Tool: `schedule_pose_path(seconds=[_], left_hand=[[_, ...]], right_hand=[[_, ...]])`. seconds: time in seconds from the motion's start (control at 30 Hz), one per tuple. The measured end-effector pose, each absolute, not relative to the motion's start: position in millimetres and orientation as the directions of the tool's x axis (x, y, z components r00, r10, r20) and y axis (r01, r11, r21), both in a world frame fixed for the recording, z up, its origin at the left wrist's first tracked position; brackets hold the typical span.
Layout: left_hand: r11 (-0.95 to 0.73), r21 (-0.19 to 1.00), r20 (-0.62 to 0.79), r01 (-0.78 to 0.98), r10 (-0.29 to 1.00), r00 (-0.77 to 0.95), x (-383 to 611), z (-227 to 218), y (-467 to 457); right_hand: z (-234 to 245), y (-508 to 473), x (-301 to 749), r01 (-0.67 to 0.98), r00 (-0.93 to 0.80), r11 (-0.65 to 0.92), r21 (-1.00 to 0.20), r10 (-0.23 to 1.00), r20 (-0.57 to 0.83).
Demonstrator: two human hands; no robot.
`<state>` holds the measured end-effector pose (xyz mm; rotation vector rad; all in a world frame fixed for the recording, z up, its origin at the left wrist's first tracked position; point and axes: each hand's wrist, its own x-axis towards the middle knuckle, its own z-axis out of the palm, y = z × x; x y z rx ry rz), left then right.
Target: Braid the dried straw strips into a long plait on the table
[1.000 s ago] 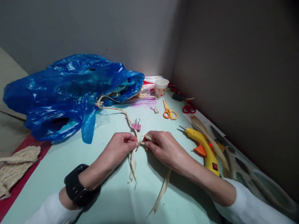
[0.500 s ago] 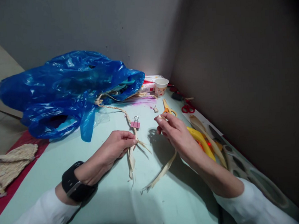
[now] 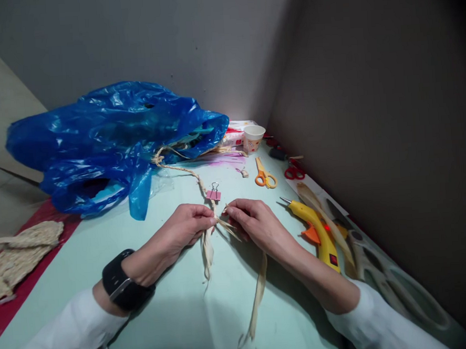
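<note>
1. Two hands at a braided cord [image 3: 201, 185]: the left hand [image 3: 186, 223] holds its near end in pinched fingers, just below a pink clip [image 3: 213, 195].
2. Right hand [image 3: 255, 220], just beside: fingers narrowed, apparently upon a pale strip [image 3: 259, 288], its tail hanging below them.
3. Should the left pinch slacken, loose strands [image 3: 228, 228] between the hands could unravel.
4. Glue gun [image 3: 317, 224], right of the right fingers: a sideways sweep could knock it.

A grey back wall [image 3: 138, 38] (palest near the corner) meets a darker side wall [image 3: 371, 108].
</note>
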<state>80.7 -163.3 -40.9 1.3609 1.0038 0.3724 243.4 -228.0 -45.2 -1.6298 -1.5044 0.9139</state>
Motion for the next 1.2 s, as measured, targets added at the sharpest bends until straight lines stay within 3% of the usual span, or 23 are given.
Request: schedule_pose_path(seconds=[0.13, 0.27, 0.5, 0.6, 0.97, 1.2], left_hand=[[0.262, 0.909, -0.404, 0.323, 0.742, 0.535, 82, -43, -163], [0.232, 0.92, -0.375, 0.316, 0.752, 0.542, 83, -44, -164], [0.232, 0.92, -0.377, 0.317, 0.747, 0.548, 84, -42, -165], [0.26, 0.913, -0.399, 0.313, 0.73, 0.555, 83, -41, -164], [0.249, 0.92, -0.382, 0.304, 0.743, 0.549, 84, -37, -167], [0.231, 0.92, -0.376, 0.316, 0.743, 0.554, 84, -38, -167]], right_hand=[[-47, -228, 243, 0.432, 0.111, -0.082, -0.898, 0.993, -0.037], [-43, -230, 238, 0.492, 0.145, -0.115, -0.863, 0.988, -0.049], [-41, -232, 231, 0.764, 0.18, -0.099, -0.638, 0.982, 0.063], [-42, -231, 231, 0.803, 0.2, -0.105, -0.587, 0.975, 0.098], [-42, -232, 235, 0.54, 0.133, -0.122, -0.833, 0.989, -0.058], [-43, -233, 237, 0.467, 0.091, -0.143, -0.873, 0.989, -0.114]])
